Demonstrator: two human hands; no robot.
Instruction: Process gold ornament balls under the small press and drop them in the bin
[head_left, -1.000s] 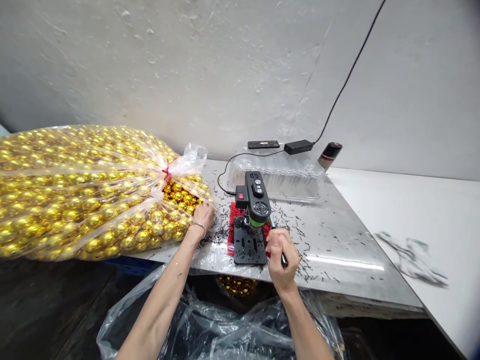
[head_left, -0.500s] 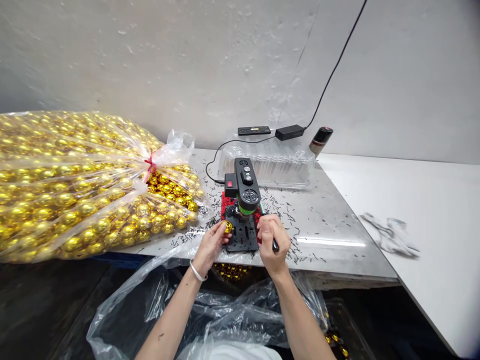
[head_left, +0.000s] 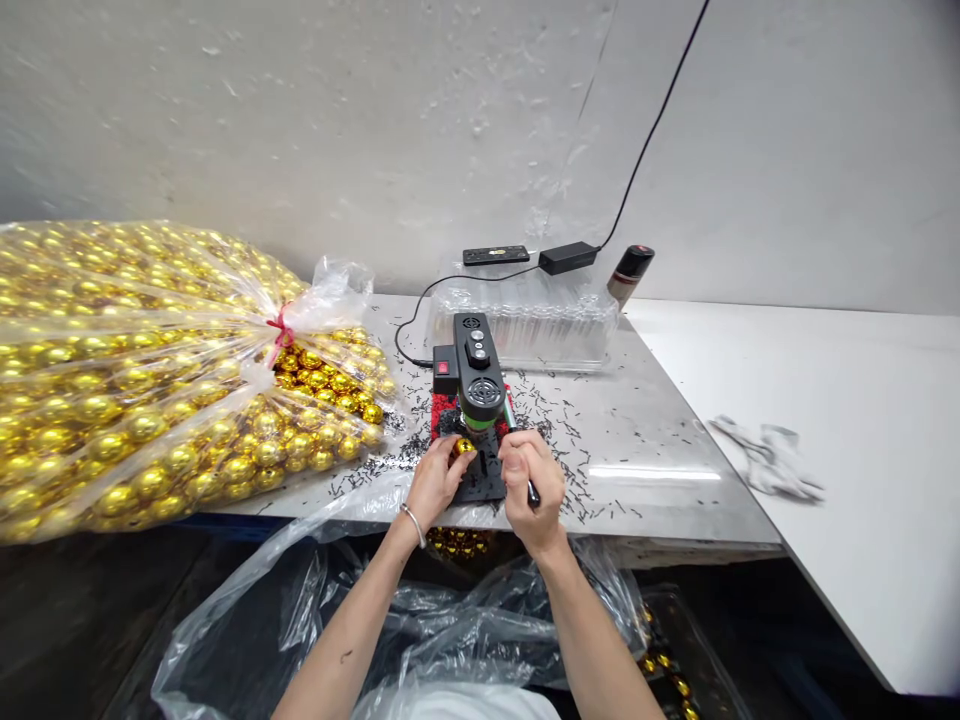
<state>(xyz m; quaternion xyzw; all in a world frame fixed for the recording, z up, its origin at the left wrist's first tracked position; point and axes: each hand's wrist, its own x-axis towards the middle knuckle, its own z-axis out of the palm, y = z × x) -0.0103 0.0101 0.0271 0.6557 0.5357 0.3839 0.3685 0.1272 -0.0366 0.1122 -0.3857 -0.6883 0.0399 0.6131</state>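
A small black machine (head_left: 480,368) with a red switch stands on the metal tabletop, its head over a black base plate (head_left: 482,478). My left hand (head_left: 438,478) pinches a shiny gold ball (head_left: 464,446) just under the machine's head, above the plate. At the right side of the machine, my right hand (head_left: 534,487) is wrapped round a black-ended lever (head_left: 533,495). Red material (head_left: 441,408) shows beside the base. Left of the machine lies a big clear bag of gold balls (head_left: 157,400), tied with a red string.
Behind the machine sits a clear plastic box (head_left: 551,325) with a black adapter (head_left: 568,257) and a flat black object (head_left: 496,255). A can (head_left: 630,275) leans beside it. Black bits litter the metal table (head_left: 645,430). Gloves (head_left: 769,460) lie right; plastic sheeting (head_left: 465,630) hangs below.
My left hand has moved the gold ball forward and inward, from beside the plate to under the machine's head. My right hand keeps its hold on the lever. The view has shifted slightly.
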